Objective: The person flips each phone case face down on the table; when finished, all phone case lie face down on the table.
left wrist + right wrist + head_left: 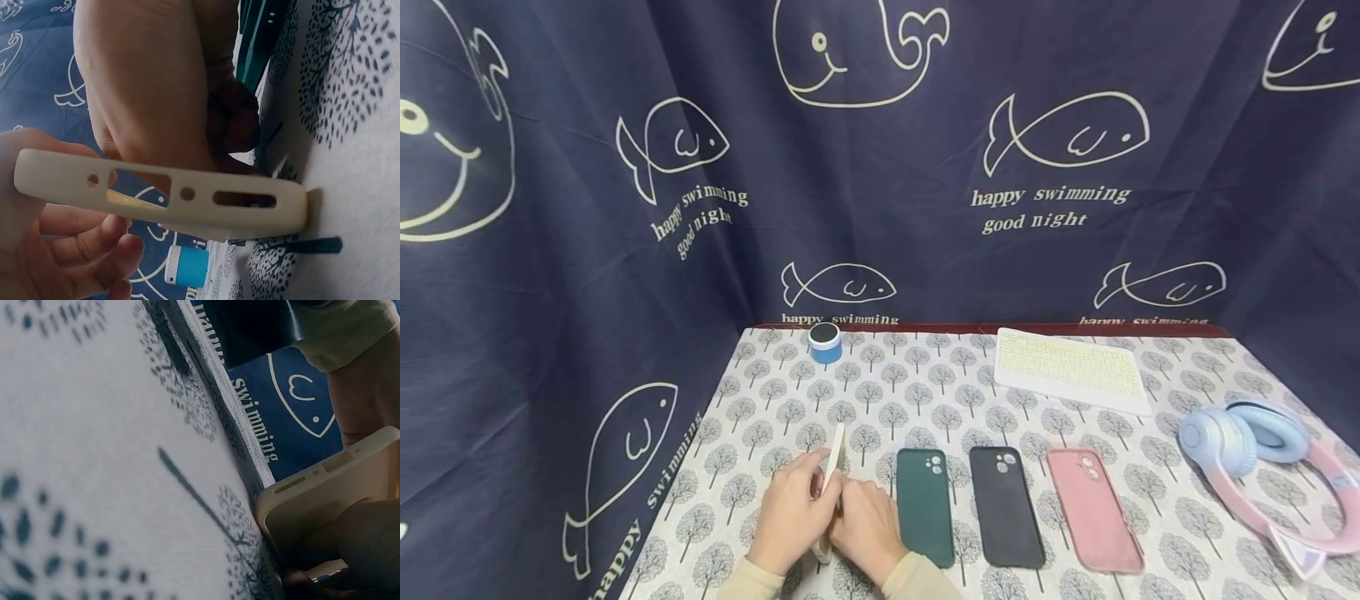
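Cream phone case (837, 446) stands edge-up at the surface (955, 385), its long axis running near to far; the left hand (793, 507) grips it from the left, the right hand (867, 525) from the right.

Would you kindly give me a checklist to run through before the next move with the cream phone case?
1. Left hand holds the cream phone case: ok.
2. Right hand grips it too: cannot tell; part of that hand is hidden.
3. The case stands on edge on the cloth: ok.
4. Right hand is well clear of the green case: not ok; they sit close together.
5. Black case and pink case lie flat and apart: ok.
6. Keyboard and headphones are away from both hands: ok.
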The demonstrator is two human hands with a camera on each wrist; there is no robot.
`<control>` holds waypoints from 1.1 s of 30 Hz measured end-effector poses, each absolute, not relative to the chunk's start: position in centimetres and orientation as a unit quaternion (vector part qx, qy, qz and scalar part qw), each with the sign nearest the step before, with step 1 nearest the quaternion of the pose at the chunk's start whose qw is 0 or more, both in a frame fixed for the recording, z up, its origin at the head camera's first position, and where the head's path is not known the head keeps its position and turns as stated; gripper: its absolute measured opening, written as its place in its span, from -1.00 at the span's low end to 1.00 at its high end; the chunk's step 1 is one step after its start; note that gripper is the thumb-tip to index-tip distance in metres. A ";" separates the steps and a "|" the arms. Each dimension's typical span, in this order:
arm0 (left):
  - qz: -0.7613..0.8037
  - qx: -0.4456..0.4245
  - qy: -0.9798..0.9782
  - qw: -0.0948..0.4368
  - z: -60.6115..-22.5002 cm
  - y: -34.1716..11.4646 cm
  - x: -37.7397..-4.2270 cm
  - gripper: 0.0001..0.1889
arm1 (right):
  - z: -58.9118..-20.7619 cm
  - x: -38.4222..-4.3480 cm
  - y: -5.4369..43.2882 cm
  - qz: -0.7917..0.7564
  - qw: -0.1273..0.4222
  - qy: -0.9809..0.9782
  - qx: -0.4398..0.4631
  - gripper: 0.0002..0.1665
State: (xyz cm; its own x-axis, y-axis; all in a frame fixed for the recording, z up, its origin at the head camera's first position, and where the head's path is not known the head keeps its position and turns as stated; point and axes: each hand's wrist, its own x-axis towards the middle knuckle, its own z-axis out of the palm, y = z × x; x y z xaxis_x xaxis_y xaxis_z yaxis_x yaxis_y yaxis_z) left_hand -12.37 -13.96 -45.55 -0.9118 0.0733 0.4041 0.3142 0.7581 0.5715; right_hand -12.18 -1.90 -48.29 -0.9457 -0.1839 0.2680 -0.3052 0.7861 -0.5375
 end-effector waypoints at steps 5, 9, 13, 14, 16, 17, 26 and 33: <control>-0.341 -0.101 -0.918 0.178 -45.6 -13.8 -12.5 -0.70 | -47.9 -12.4 -1.5 0.313 0.092 -0.936 0.132 -0.75; -0.349 -0.105 -0.915 0.174 -45.9 -13.8 -12.6 -0.71 | -47.0 -13.0 -0.9 0.370 0.088 -0.918 0.117 -0.77; -0.349 -0.106 -0.917 0.161 -46.2 -13.7 -12.6 -0.65 | -45.9 -13.5 -0.5 0.459 0.094 -0.878 0.101 -0.71; -0.348 -0.104 -0.919 0.155 -46.3 -13.7 -12.6 -0.64 | -45.6 -13.5 -0.4 0.481 0.088 -0.867 0.097 -0.69; -0.349 -0.097 -0.921 0.143 -46.5 -13.7 -12.6 -0.63 | -45.4 -13.5 -0.4 0.522 0.065 -0.846 0.086 -0.66; -0.347 -0.098 -0.922 0.140 -46.6 -13.8 -12.6 -0.63 | -45.3 -13.4 -0.4 0.538 0.054 -0.837 0.081 -0.65; -0.349 -0.118 -0.922 0.118 -47.7 -14.1 -12.8 -0.69 | -45.3 -13.4 -0.4 0.554 0.053 -0.827 0.074 -0.64; -0.342 -0.081 -0.932 0.091 -48.8 -15.0 -13.4 -0.71 | -45.3 -13.6 -0.2 0.560 0.038 -0.825 0.065 -0.71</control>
